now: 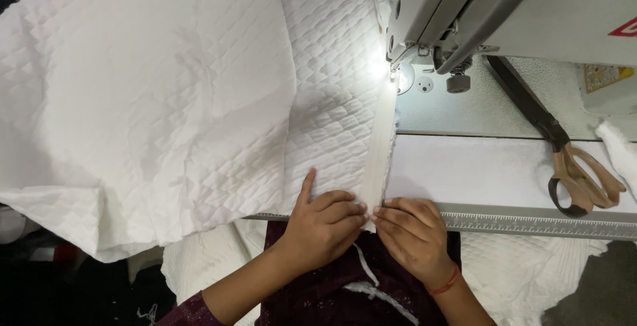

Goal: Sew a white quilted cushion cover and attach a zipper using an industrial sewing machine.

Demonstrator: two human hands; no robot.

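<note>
The white binding strip (pixel 379 160) ran along the right edge of the quilted white fabric (pixel 166 100), from the lit needle area of the sewing machine (pixel 504 14) at the far side down to the near edge of the worktop (pixel 478 167). Its near end lay between the two hands, right at their fingertips. The left hand (pixel 325 226) rested on the quilted fabric just left of the strip, index finger stretched out flat and the other fingers curled together, their tips pressed against the strip's end. The right hand (pixel 415 233), with a red thread around the wrist, sat just right of the strip, fingers bunched together and pinching its edge where the two hands met. The fabric spread wide to the left and hung over the worktop's near edge. A metal ruler (pixel 531 223) lined the near edge to the right. A pair of scissors (pixel 564 167) with tan handles lay well apart, at the far right.
</note>
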